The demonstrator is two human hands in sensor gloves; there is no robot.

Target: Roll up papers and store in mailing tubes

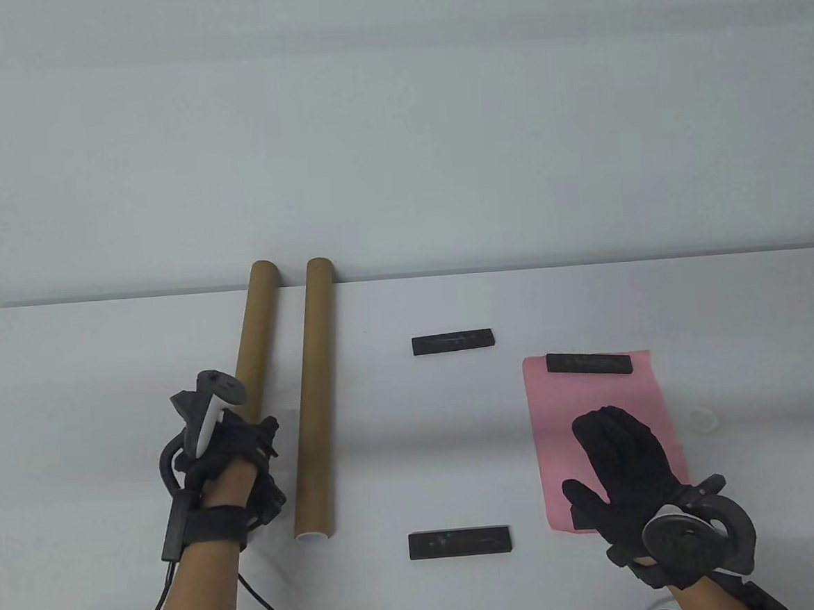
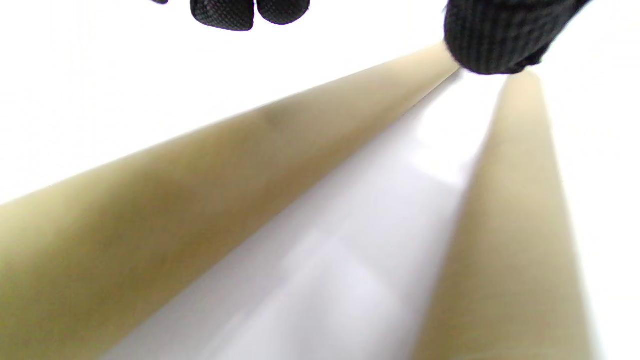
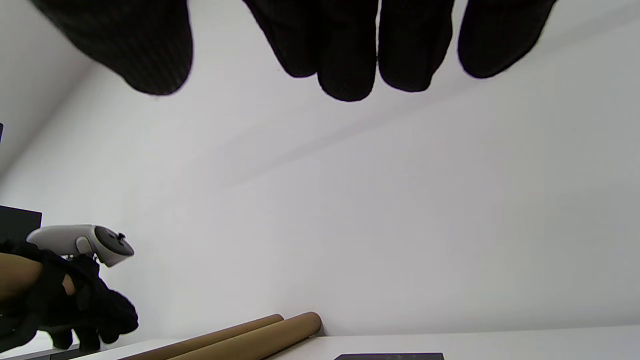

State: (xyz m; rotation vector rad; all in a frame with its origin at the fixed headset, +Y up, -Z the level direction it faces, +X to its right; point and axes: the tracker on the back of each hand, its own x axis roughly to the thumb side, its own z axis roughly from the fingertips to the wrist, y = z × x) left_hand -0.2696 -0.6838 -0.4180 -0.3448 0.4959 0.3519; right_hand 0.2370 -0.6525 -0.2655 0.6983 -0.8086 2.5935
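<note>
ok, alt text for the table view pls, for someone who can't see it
Gloved right hand lies flat on a pink paper whose far edge is held down by a black bar weight, while the left hand is at the left of two cardboard mailing tubes. Two more black bars lie on the white table.

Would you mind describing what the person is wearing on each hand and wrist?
Both the left hand and the right hand wear black knit sensor gloves with no sleeves. A white-and-grey tracker with a dark ring sits on the left, above a black wrist strap and trailing black cables. A dark, round-faced tracker is strapped on the right.
</note>
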